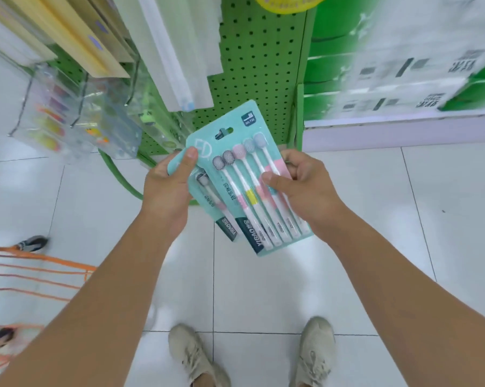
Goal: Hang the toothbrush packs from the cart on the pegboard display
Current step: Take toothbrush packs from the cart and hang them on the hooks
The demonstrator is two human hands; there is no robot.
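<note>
I hold two teal toothbrush packs fanned out in front of the green pegboard. The front pack carries several brushes with grey, pink and blue heads. A second pack peeks out beneath it on the left. My left hand grips the left edges, thumb on the front pack's upper left corner. My right hand grips the front pack's right edge, thumb across the brush handles. The front pack's hang hole points up toward the pegboard.
Clear packs with colourful items hang on hooks at the left. White and yellow packs hang above. An orange wire cart stands at the lower left. Green and white goods fill a shelf at the right. Another person's shoe rests on the white tile floor.
</note>
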